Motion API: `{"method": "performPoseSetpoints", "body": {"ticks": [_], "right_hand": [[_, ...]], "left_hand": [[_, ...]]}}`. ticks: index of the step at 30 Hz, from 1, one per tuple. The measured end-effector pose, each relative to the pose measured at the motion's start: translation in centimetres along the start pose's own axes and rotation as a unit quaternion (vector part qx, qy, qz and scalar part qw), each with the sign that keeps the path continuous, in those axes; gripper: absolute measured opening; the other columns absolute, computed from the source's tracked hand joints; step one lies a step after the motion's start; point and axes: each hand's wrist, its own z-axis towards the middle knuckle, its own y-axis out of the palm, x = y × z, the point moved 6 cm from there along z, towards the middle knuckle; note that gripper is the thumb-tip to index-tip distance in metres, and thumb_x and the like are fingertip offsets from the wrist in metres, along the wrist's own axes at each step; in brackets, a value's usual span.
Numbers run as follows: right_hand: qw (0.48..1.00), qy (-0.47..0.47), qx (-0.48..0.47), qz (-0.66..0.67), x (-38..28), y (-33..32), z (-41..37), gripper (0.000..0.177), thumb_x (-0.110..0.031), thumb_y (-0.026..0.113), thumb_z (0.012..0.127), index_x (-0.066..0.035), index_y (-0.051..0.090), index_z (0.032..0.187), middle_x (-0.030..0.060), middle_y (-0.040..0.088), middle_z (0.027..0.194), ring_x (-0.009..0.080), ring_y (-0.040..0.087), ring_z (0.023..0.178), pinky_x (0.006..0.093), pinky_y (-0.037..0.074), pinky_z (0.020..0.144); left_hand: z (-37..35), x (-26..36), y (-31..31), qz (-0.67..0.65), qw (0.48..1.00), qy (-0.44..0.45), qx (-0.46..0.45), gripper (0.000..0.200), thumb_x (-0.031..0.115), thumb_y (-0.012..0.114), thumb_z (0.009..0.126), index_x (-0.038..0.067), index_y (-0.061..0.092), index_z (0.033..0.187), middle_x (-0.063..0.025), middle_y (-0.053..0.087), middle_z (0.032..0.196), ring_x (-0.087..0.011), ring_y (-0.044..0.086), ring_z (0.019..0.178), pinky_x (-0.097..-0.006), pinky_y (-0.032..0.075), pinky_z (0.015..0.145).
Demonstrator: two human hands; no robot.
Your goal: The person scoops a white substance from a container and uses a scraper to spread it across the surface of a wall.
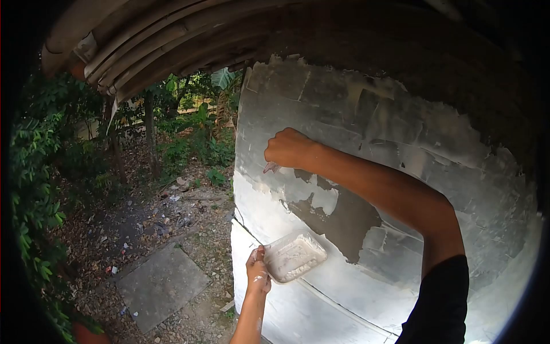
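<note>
My left hand (258, 272) grips the left rim of a shallow rectangular tray (295, 257), whose inside is smeared with whitish paste. White smudges mark the fingers and wrist. Higher up, my right hand (290, 150) is closed in front of the wall (338, 106), arm bent across it. Whatever the right hand holds is hidden behind the knuckles; a finger with pale smears shows below the fist. Under the forearm, a bare grey-brown patch (346, 223) lies among white and grey coated areas of the wall.
A thin pipe or cord (344, 314) runs slantwise along the lower wall. Overhead at the left hangs a roof edge with round poles (154, 40). Beyond the wall's left edge lie a concrete slab (163, 285), leaf-strewn ground with scattered litter, and green plants (34, 172).
</note>
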Motion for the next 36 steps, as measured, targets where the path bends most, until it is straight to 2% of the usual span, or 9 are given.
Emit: {"method": "performPoseSetpoints", "body": {"ticks": [4, 10, 17, 19, 22, 27, 30, 33, 36], "right_hand": [[0.989, -0.043, -0.006, -0.142, -0.5, 5.0, 4.5, 0.01, -0.016, 0.063, 0.078, -0.013, 0.072, 0.077, 0.0051, 0.071, 0.085, 0.0227, 0.068, 0.085, 0.0363, 0.052, 0.066], [0.985, -0.069, -0.018, -0.159, 0.8, 9.6, -2.0, 0.008, -0.015, 0.064, 0.075, -0.012, 0.072, 0.074, 0.0058, 0.07, 0.079, 0.0218, 0.068, 0.078, 0.0336, 0.052, 0.06], [0.99, -0.077, -0.031, -0.115, -0.8, 3.3, -1.8, 0.007, -0.013, 0.066, 0.071, -0.011, 0.07, 0.066, 0.0065, 0.069, 0.072, 0.0228, 0.068, 0.072, 0.0335, 0.05, 0.056], [0.984, -0.079, 0.067, -0.145, 0.3, 4.0, 1.8, 0.009, -0.017, 0.065, 0.069, -0.011, 0.068, 0.063, 0.0049, 0.065, 0.064, 0.0224, 0.066, 0.073, 0.0335, 0.051, 0.059], [0.983, -0.059, 0.05, -0.169, 1.7, 5.9, 4.9, 0.008, -0.017, 0.065, 0.068, -0.011, 0.068, 0.063, 0.0045, 0.066, 0.065, 0.0228, 0.066, 0.072, 0.0335, 0.051, 0.058], [0.987, -0.055, 0.008, -0.152, 2.0, 7.5, 1.0, 0.008, -0.014, 0.065, 0.071, -0.012, 0.069, 0.065, 0.0061, 0.069, 0.073, 0.0225, 0.068, 0.074, 0.034, 0.051, 0.058], [0.988, -0.073, -0.009, -0.139, 2.0, 7.0, -3.2, 0.007, -0.015, 0.065, 0.07, -0.012, 0.069, 0.065, 0.0058, 0.069, 0.072, 0.0226, 0.068, 0.075, 0.0344, 0.052, 0.058], [0.99, -0.075, -0.039, -0.111, 0.9, 4.5, -4.6, 0.006, -0.016, 0.066, 0.069, -0.012, 0.069, 0.065, 0.0057, 0.068, 0.071, 0.0227, 0.067, 0.075, 0.0347, 0.051, 0.057], [0.992, -0.077, -0.014, -0.097, 0.7, 3.9, -2.7, 0.006, -0.016, 0.066, 0.068, -0.012, 0.069, 0.066, 0.0051, 0.068, 0.07, 0.0224, 0.066, 0.076, 0.0344, 0.052, 0.059]], "left_hand": [[0.7, -1.0, -3.4, -0.029, 0.999, 0.018, 0.023, 0.025, 0.027, 0.051, 0.098, 0.004, 0.061, 0.098, -0.0045, 0.061, 0.087, -0.0137, 0.056, 0.078, -0.0283, 0.049, 0.069], [0.6, -0.9, -7.1, -0.014, 0.997, 0.014, 0.069, 0.024, 0.027, 0.051, 0.098, 0.004, 0.061, 0.097, -0.0027, 0.059, 0.083, -0.0129, 0.054, 0.074, -0.0281, 0.047, 0.064], [0.8, -0.2, -7.7, -0.016, 0.997, 0.027, 0.074, 0.024, 0.026, 0.052, 0.098, 0.004, 0.061, 0.096, -0.0026, 0.059, 0.081, -0.0107, 0.051, 0.071, -0.026, 0.044, 0.061], [1.3, -0.1, -8.0, -0.016, 0.997, 0.027, 0.065, 0.024, 0.025, 0.051, 0.098, 0.003, 0.061, 0.096, -0.003, 0.06, 0.082, -0.0115, 0.052, 0.072, -0.0267, 0.045, 0.063], [1.9, -1.5, -8.8, -0.023, 0.997, 0.005, 0.068, 0.025, 0.027, 0.058, 0.094, 0.003, 0.06, 0.102, -0.0055, 0.062, 0.095, -0.0161, 0.057, 0.089, -0.0313, 0.047, 0.081], [2.0, -2.6, -9.2, -0.035, 0.995, -0.034, 0.085, 0.026, 0.028, 0.058, 0.094, 0.003, 0.059, 0.101, -0.0053, 0.061, 0.094, -0.0161, 0.057, 0.089, -0.0309, 0.048, 0.079], [2.2, -2.6, -8.9, 0.001, 0.997, -0.01, 0.076, 0.026, 0.029, 0.055, 0.096, 0.005, 0.062, 0.094, -0.0014, 0.058, 0.075, -0.011, 0.051, 0.065, -0.0257, 0.042, 0.054], [2.6, -2.7, -9.5, 0.03, 0.997, -0.017, 0.065, 0.024, 0.028, 0.057, 0.095, 0.005, 0.061, 0.097, -0.0025, 0.061, 0.084, -0.0122, 0.056, 0.076, -0.0265, 0.046, 0.067], [2.9, -2.4, -9.1, 0.02, 0.998, -0.018, 0.055, 0.024, 0.028, 0.056, 0.095, 0.005, 0.061, 0.096, -0.0022, 0.061, 0.082, -0.0117, 0.056, 0.074, -0.026, 0.046, 0.065]]}}
